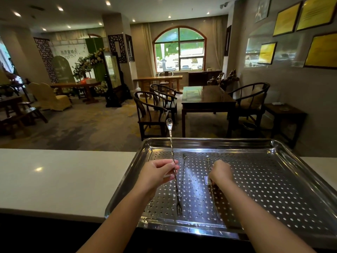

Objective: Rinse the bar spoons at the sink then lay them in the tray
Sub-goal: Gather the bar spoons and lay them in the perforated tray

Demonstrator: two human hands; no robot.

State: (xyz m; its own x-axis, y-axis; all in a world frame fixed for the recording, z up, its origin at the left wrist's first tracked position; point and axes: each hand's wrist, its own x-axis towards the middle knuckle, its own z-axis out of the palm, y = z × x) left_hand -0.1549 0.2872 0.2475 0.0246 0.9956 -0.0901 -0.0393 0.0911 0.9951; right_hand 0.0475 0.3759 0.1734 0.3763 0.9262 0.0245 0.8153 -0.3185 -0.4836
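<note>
Now the person stands at a white tabletop (54,179) with both bare forearms reaching forward over a perforated steel tray (273,179) that sits on it, its near rim overhanging the tabletop's near edge. The left hand (156,172) is closed around the twisted stem of a bar spoon (171,145), pinching it between thumb and fingers near the middle. That spoon is tilted, nearly upright: its small bowl points up and away, above the tray's far rim, while its forked end hangs low over the perforated floor near the tray's front left part. Whether the fork tip touches the tray cannot be told.

Just to the right of the held spoon, a second bar spoon (182,172) lies flat in the tray, running front to back, bowl end toward the far side. Further right, the right hand (221,172) is curled knuckles-up over a third bar spoon (212,198), fingers closed on its stem; this spoon lies along the tray floor or just above it, its far end showing beyond the hand and its near end reaching toward the front rim. A small label is partly visible on the tray floor beside that hand.

Beyond the tabletop opens a dim room with dark wooden chairs (151,110), a dark table (206,99) and an arched window (179,48).
</note>
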